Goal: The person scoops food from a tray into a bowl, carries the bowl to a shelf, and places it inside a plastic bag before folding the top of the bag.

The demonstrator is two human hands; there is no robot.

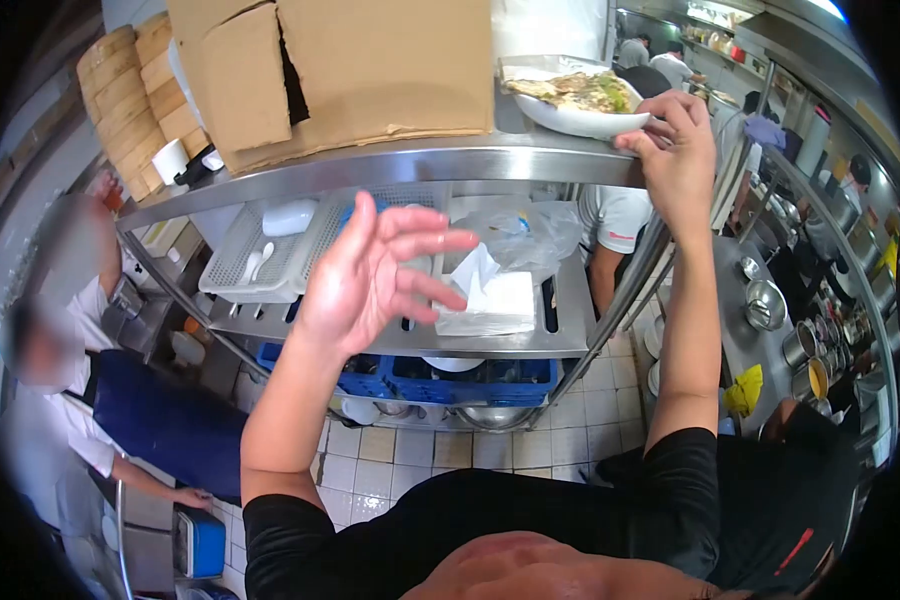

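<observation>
My right hand (682,160) is raised to the top steel shelf, its fingers and thumb closed on the near right edge of a white dish (585,123). Browned food with green bits (580,92) lies in that dish, which sits at the shelf's edge. Lower and to the left, my left hand (375,270) hangs in the air with fingers spread and nothing in it. Behind it on the middle shelf are a pack of white paper napkins (500,300) and a clear plastic bag (540,230).
A large cardboard box (390,70) and stacked bamboo steamers (120,100) occupy the top shelf (400,160). Grey plastic baskets (255,265) stand below, above blue crates (470,385). A co-worker in a blue apron (170,410) is at left; metal bowls (765,300) line the right counter.
</observation>
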